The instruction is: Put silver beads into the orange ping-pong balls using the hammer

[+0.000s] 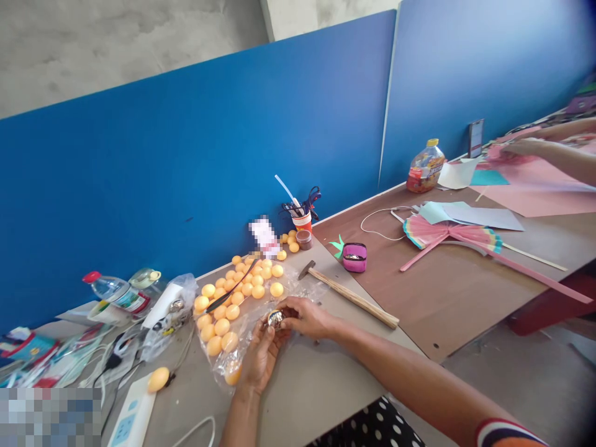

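Between both hands is a small shiny silver round piece (pixel 275 319); its exact kind is not clear. My left hand (pixel 263 358) cups it from below, fingers closed about it. From the right, my right hand (pixel 307 318) pinches the same piece with thumb and fingers. Both hands are just above the table, at the edge of a clear plastic bag (pixel 216 366) with several orange balls (pixel 230 342) on it. Across these balls lies a thin black strip (pixel 233 287). A hammer (pixel 358 299) with a wooden handle rests beyond my right hand.
A power strip (pixel 133 413) with an orange ball on its end stands at the left, near cables and plastic bottles (pixel 118 293). A cup of tools (pixel 302 221) stands by the blue partition (pixel 209 155). To the right are a purple box (pixel 354 257), a pink paper fan (pixel 433 230) and another person's hands (pixel 524 148).
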A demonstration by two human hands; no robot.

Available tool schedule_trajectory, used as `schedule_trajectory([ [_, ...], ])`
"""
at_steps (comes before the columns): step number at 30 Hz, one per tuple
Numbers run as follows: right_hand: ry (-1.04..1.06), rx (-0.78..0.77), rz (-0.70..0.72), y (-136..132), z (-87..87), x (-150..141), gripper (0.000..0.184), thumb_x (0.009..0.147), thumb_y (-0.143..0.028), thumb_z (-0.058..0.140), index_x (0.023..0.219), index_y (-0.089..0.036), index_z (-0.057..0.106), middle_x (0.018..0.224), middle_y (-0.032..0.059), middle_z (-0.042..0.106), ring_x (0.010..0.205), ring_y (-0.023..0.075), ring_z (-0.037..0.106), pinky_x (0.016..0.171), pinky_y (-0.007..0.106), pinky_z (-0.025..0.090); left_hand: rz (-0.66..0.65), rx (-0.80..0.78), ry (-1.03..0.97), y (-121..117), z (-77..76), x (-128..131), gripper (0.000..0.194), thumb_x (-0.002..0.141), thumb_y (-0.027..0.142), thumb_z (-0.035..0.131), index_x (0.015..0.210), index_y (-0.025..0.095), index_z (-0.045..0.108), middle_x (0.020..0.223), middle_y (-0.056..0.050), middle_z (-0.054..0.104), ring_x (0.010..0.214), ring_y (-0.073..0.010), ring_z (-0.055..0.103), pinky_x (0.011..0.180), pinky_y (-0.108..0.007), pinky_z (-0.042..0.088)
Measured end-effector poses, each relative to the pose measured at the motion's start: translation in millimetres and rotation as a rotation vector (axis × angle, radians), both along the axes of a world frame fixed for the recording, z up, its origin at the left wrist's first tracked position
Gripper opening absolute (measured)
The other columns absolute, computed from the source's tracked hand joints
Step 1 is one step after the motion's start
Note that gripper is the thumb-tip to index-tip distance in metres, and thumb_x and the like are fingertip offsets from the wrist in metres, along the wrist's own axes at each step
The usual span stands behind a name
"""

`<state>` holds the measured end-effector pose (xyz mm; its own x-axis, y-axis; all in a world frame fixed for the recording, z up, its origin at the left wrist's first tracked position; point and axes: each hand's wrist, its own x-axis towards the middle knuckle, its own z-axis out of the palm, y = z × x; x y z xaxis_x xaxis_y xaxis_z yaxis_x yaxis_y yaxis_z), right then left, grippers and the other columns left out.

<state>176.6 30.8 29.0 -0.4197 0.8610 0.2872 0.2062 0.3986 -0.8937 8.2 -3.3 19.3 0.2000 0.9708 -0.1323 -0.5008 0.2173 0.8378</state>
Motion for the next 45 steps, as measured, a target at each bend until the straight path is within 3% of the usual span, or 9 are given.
schedule_trajectory([
  [4, 0.045, -0.033, 0.02, 1.4, -2.8, -0.7, 0.024, 0.076, -0.018, 0.064, 0.1, -0.016, 0.065, 0.08, 0.0014, 0.062, 0.07, 0.0131, 0.054, 0.063, 0.023, 0.044, 0.007, 0.0, -0.001, 0.9, -1.5, -1.0, 0.028, 0.072, 0.026, 0.077, 0.098, 0.02, 0.067, 0.095, -0.004, 0.071, 0.084, -0.0167, 0.066, 0.08, -0.031, 0.054],
  [9, 0.1, -0.056, 0.107, 3.7, -6.6, 0.2, 0.028, 0.081, -0.03, 0.063, 0.103, -0.014, 0.063, 0.077, 0.0013, 0.062, 0.065, 0.0123, 0.054, 0.058, 0.022, 0.042, 0.023, 0.005, 0.017, 1.7, 0.3, 0.2, 0.03, 0.073, 0.027, 0.076, 0.1, 0.018, 0.067, 0.101, -0.006, 0.069, 0.089, -0.0181, 0.065, 0.082, -0.032, 0.053],
  [17, 0.065, -0.059, 0.038, 3.1, -10.5, -4.1, 0.024, 0.08, -0.031, 0.064, 0.098, -0.016, 0.065, 0.08, 0.0024, 0.064, 0.069, 0.0137, 0.055, 0.061, 0.023, 0.044, 0.003, 0.03, 0.008, -0.6, -2.0, 0.0, 0.025, 0.074, 0.021, 0.075, 0.098, 0.02, 0.066, 0.1, -0.004, 0.069, 0.092, -0.0187, 0.065, 0.085, -0.033, 0.052],
  [22, 0.167, -0.014, 0.079, 3.9, -3.4, 3.7, 0.035, 0.092, -0.039, 0.044, 0.098, -0.013, 0.067, 0.089, 0.0062, 0.065, 0.069, 0.013, 0.056, 0.065, 0.025, 0.047, 0.015, 0.029, -0.03, 2.0, 0.7, 0.7, 0.035, 0.071, 0.018, 0.077, 0.104, 0.022, 0.066, 0.105, -0.005, 0.07, 0.097, -0.0208, 0.064, 0.092, -0.038, 0.049],
  [25, 0.214, -0.102, 0.094, 4.8, -3.9, 4.1, 0.031, 0.09, -0.033, 0.047, 0.103, -0.013, 0.066, 0.093, 0.0067, 0.066, 0.069, 0.0134, 0.058, 0.065, 0.027, 0.049, 0.029, 0.018, -0.039, 3.3, -0.2, 0.0, 0.038, 0.07, 0.017, 0.076, 0.106, 0.024, 0.066, 0.106, -0.004, 0.07, 0.099, -0.0205, 0.064, 0.095, -0.038, 0.047],
  [30, 0.227, -0.117, 0.051, 6.6, -10.7, -2.9, 0.029, 0.078, -0.011, 0.052, 0.103, -0.016, 0.067, 0.102, 0.0061, 0.069, 0.093, 0.0191, 0.063, 0.086, 0.033, 0.049, 0.06, 0.037, -0.037, 3.4, -0.7, 0.4, 0.038, 0.071, 0.017, 0.075, 0.108, 0.024, 0.066, 0.11, -0.004, 0.069, 0.101, -0.0201, 0.063, 0.094, -0.037, 0.047],
  [38, 0.157, -0.124, -0.018, 6.0, -10.1, -4.9, 0.032, 0.072, -0.007, 0.054, 0.1, -0.015, 0.068, 0.087, 0.0023, 0.068, 0.073, 0.0139, 0.059, 0.069, 0.025, 0.048, 0.006, -0.033, -0.052, 2.0, -0.2, -0.4, 0.04, 0.075, 0.019, 0.071, 0.115, 0.023, 0.065, 0.112, -0.006, 0.069, 0.093, -0.0202, 0.066, 0.092, -0.039, 0.048],
  [45, 0.106, -0.107, -0.019, 5.0, -10.7, -4.9, 0.033, 0.072, -0.008, 0.055, 0.101, -0.017, 0.067, 0.077, -0.0003, 0.063, 0.067, 0.0121, 0.054, 0.061, 0.022, 0.043, 0.019, -0.017, -0.051, 2.5, -4.8, -1.6, 0.039, 0.077, 0.018, 0.069, 0.115, 0.022, 0.065, 0.115, -0.008, 0.067, 0.094, -0.0207, 0.065, 0.091, -0.039, 0.049],
])
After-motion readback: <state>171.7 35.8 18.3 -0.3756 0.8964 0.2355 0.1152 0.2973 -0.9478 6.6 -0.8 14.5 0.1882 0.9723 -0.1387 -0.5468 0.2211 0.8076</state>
